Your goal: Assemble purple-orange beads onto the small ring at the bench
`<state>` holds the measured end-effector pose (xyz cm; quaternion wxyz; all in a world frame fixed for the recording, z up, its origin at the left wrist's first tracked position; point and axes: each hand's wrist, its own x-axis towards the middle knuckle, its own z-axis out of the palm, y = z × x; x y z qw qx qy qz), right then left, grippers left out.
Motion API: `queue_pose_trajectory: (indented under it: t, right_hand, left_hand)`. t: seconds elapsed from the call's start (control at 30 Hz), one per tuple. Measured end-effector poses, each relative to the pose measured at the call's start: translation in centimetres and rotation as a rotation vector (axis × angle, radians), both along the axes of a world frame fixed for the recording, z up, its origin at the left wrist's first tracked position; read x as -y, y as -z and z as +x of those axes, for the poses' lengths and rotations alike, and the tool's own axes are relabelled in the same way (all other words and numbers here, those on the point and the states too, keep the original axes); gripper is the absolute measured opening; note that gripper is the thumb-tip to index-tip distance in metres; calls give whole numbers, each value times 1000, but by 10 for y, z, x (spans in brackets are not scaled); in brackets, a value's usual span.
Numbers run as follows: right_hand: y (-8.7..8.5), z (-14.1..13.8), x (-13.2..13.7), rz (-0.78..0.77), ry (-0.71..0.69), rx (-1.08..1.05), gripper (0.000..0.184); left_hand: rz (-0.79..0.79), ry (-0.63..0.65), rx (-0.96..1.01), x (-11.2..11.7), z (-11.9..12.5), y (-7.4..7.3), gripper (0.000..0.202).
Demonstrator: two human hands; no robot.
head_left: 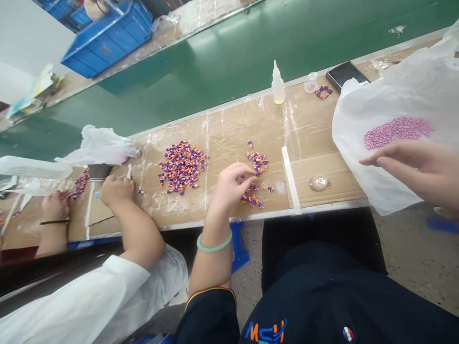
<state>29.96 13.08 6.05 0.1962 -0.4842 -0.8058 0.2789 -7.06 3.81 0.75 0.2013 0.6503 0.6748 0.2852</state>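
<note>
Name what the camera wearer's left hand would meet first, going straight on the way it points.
Probably the loose purple-and-orange pieces just ahead of the left hand, though one view leaves the hand's height above them unclear.

On the worktop (229, 129), a big pile of charms (182, 167) left, a smaller group (258, 161) right of it; farther back, a bottle (278, 89) left of a phone (346, 75); far right, beads (398, 131) on a bag (353, 148).
</note>
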Motion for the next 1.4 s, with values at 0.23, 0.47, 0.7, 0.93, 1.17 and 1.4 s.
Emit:
queue_pose_trajectory:
  t: [0.23, 0.47, 0.7, 0.93, 1.17, 1.4]
  right_hand:
    - [-1, 9, -4, -52, 128, 30, 29]
    - [0, 14, -5, -57, 237, 10, 27]
    - [20, 29, -18, 77, 269, -74, 20]
    - [48, 50, -50, 248, 136, 23, 13]
    - [63, 38, -60, 270, 35, 74, 9]
    - [69, 22, -62, 250, 63, 91, 14]
  left_hand:
    - [-193, 157, -441, -35, 15, -11, 11]
    - [-287, 286, -762, -41, 27, -23, 32]
    - [-97, 81, -228, -20, 12, -31, 24]
    - [-87, -2, 3, 2, 12, -18, 14]
    - [-120, -9, 468, 26, 56, -22, 7]
    - [-90, 67, 782, 36, 88, -6, 5]
